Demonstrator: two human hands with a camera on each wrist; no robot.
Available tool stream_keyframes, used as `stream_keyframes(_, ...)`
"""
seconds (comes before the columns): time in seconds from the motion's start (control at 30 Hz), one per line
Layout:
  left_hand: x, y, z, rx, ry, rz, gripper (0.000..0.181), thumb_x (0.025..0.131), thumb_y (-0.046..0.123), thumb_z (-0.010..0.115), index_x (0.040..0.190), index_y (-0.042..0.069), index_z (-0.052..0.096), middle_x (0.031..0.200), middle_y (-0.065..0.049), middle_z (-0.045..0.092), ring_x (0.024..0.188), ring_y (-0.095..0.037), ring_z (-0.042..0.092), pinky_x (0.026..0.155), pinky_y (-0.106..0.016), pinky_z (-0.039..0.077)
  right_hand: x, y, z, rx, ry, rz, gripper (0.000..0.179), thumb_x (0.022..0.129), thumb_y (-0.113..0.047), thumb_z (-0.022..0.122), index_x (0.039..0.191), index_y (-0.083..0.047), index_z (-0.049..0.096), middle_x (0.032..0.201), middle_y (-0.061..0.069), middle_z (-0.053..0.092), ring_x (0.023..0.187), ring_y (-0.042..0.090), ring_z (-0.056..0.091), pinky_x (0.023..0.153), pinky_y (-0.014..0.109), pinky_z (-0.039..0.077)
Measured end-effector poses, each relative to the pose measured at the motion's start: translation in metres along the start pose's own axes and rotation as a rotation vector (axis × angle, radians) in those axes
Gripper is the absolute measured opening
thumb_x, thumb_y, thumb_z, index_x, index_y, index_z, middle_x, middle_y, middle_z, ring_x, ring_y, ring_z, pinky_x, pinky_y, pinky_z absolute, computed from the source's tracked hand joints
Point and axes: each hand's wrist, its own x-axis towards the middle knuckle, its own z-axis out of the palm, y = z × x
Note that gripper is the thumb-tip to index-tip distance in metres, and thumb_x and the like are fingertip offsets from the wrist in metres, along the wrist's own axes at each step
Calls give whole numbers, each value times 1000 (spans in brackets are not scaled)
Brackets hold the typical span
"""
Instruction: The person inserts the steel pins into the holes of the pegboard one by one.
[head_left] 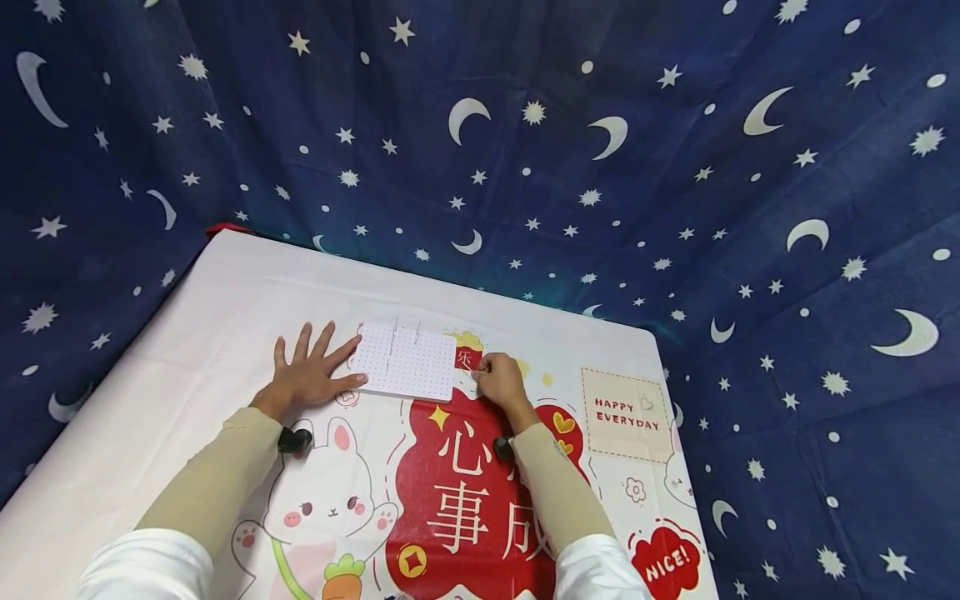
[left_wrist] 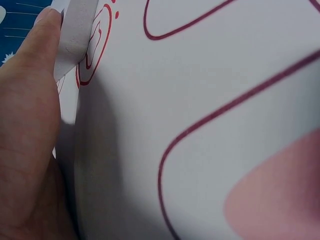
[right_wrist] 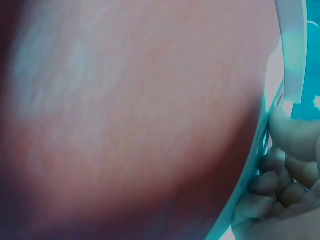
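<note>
Resting the left grip [head_left: 307,380] straight-fingered and spread, touching the left edge of a white dotted board [head_left: 420,367] with thumb and, apparently, index fingertip; probably so placed to keep the board from sliding. Curling the right grip [head_left: 501,381] in, just beside the board's right edge; cannot tell whether pinching anything small. Leaves the board lying flat between the 2 grips. Bearing, also between the grips, at least 3 thin pin-like pieces [head_left: 393,330], seemingly upright, perhaps lodged in holes at the dots.

Working over a counter [head_left: 270,275] draped in pale cloth [head_left: 187,358], printed with a rabbit [head_left: 330,487] nearer than the left grip, a red patch [head_left: 497,500] nearer than the right grip, and a "HAPPY EVERYDAY" panel [head_left: 628,442] to the right grip's right. Enclosed beyond both grips by dark blue curtain [head_left: 525,225], patterned with moons and stars.
</note>
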Motion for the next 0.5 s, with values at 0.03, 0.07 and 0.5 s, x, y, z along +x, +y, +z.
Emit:
stream_keyframes(0.03,0,0,0,5,-4,-2,93,93,76,50,167,28,22,176,-21,-4,159,-54,-17,117,-77,-22,0,-1,0,-11,7,-8,19,95,-15,73,80,-7,65,72,7,62,74,19,57,65,28,46)
stream_keyframes(0.07,0,-1,0,10,-9,-3,93,93,76,50,167,28,21,176,-21,-5,159,-53,-17,116,-78,-22,0,-2,1,-28,12,-14,20,95,-14,72,78,-7,65,71,6,62,73,19,56,65,28,45)
stream_keyframes(0.5,1,-2,1,7,-3,2,95,91,79,48,167,29,21,176,-22,-4,158,-54,-17,116,-78,-22,-1,-5,2,-106,-7,-24,22,99,-13,67,79,-7,60,74,8,57,71,20,54,67,30,44)
